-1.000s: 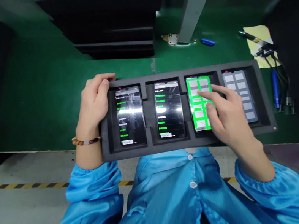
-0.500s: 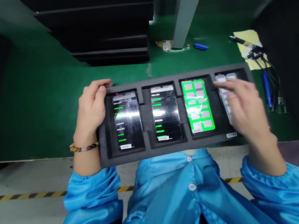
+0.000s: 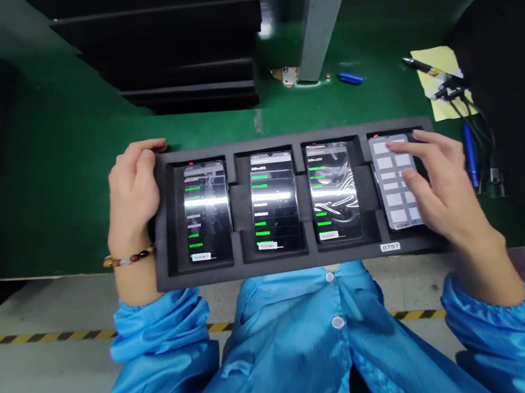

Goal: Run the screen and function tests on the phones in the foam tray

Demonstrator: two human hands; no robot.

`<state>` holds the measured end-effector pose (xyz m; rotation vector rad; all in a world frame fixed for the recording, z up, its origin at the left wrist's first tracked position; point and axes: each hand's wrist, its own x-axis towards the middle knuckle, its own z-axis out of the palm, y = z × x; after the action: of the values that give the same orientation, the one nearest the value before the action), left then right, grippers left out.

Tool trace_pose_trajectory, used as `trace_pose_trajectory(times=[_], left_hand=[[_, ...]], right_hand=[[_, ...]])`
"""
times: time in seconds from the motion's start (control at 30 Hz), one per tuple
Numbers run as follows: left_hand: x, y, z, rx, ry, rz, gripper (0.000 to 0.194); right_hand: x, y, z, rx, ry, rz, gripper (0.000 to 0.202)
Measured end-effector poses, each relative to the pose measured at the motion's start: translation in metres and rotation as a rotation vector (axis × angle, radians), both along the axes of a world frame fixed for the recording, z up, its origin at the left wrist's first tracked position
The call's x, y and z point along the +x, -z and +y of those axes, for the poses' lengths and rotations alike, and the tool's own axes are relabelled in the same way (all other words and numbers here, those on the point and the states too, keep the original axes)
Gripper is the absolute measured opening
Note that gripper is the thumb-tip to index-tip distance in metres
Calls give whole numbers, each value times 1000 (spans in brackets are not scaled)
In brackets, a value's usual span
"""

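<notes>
Right hand (image 3: 443, 181) has fingers loosely spread, gripping nothing, the end phone (image 3: 393, 190) right beneath its fingertips! Left hand (image 3: 131, 187) clasps the tray (image 3: 275, 266); should that grip slip, everything could tilt.

Glossy phone screens (image 3: 276, 211), matt tray (image 3: 275, 266)

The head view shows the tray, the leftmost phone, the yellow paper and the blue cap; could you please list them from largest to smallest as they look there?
1. Tray
2. Leftmost phone
3. Yellow paper, partly covered
4. Blue cap
</notes>
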<state>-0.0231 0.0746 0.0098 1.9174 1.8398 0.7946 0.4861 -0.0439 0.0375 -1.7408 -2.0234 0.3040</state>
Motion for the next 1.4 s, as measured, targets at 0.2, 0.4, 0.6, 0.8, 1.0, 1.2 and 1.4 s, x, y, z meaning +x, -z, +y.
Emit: trace_pose_trajectory(times=[0.2, 0.4, 0.6, 0.8, 1.0, 1.2, 1.4], left_hand=[[8, -5, -2, 13, -28, -10, 45], [8, -4, -3, 28, -27, -6, 45], [6, -1, 0, 38, -31, 4, 46], [9, -1, 1, 46, -68, -3, 46], [11, -2, 1, 51, -76, -7, 47], [10, 1, 2, 53, -91, -21, 48], [8, 1, 3, 55, -75, -8, 49]], right_hand=[[-11, 7, 28, -87, -54, -40, 47], [-11, 3, -11, -87, -68, -56, 48], [-12, -3, -74, -64, -66, -78, 48], [-13, -8, -112, -75, -71, -92, 52], [-2, -7, -129, -66, 120, -104, 47], [6, -5, -132, -58, 263, -100, 47], [10, -3, -114, -73, 245, -105, 48]])
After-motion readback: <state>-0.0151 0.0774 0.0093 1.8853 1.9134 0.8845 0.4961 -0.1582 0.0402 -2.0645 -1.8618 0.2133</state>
